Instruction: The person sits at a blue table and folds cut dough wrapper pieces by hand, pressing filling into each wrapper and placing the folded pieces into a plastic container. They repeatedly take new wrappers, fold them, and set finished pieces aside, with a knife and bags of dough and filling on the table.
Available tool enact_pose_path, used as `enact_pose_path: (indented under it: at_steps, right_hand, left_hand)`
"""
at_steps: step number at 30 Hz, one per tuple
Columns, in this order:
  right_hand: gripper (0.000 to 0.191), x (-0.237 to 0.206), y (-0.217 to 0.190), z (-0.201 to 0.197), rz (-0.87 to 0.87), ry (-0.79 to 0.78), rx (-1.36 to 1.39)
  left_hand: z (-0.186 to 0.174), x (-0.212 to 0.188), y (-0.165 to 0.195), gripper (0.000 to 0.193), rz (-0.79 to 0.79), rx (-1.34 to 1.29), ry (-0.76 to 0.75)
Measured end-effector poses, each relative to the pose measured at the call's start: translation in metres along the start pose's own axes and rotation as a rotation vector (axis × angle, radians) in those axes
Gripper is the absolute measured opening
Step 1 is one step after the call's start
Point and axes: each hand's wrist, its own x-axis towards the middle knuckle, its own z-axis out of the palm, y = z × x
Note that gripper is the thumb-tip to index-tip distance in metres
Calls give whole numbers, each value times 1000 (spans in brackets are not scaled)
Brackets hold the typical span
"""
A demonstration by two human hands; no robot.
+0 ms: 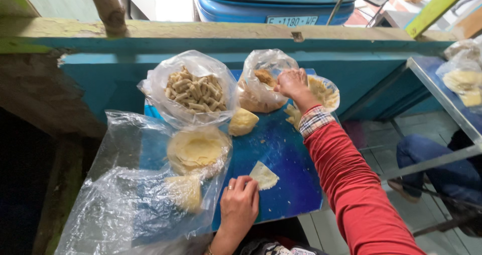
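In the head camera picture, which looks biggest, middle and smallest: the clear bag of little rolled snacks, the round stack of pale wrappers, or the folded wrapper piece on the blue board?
1. Clear plastic bag of rolled snacks, farthest yet largest.
2. Round stack of pale thin wrappers.
3. Folded pale wrapper piece by the left hand, nearest yet smallest.

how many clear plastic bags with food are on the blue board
4: one of small rolls at back left, one of filling at back centre, one behind the right hand, one with round wrappers at left. More bags sit on the right shelf.
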Motion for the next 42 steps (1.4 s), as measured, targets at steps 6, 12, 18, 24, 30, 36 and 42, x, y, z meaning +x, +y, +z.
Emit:
enact_pose_path:
  at_steps: [6, 12, 18, 24, 30, 36, 42]
  right_hand:
    - [19, 30, -3, 26, -135, 129, 17]
    - [24, 15, 16, 21, -126, 165, 520]
    - [27, -45, 44, -2, 227, 175, 768]
    - [24, -149, 35, 6, -49, 178, 1215]
    - [17, -272, -17, 11, -38, 59, 1001]
    - [12, -312, -39, 1, -223, 345, 726]
    - [8, -315, -38, -5, -270, 421, 608]
  left_hand:
    - [0, 2, -1, 8, 4, 2, -41]
    - [2, 0, -2, 9, -7, -5, -7]
    - [1, 0, -1, 11, 14, -13, 8]
    - [-1, -1, 0, 20, -24, -86, 60]
    - [1, 1, 3, 29, -62, -63, 84]
    - [7, -2, 2, 41, 128, 118, -34]
    - [12, -2, 1, 34, 129, 257, -64]
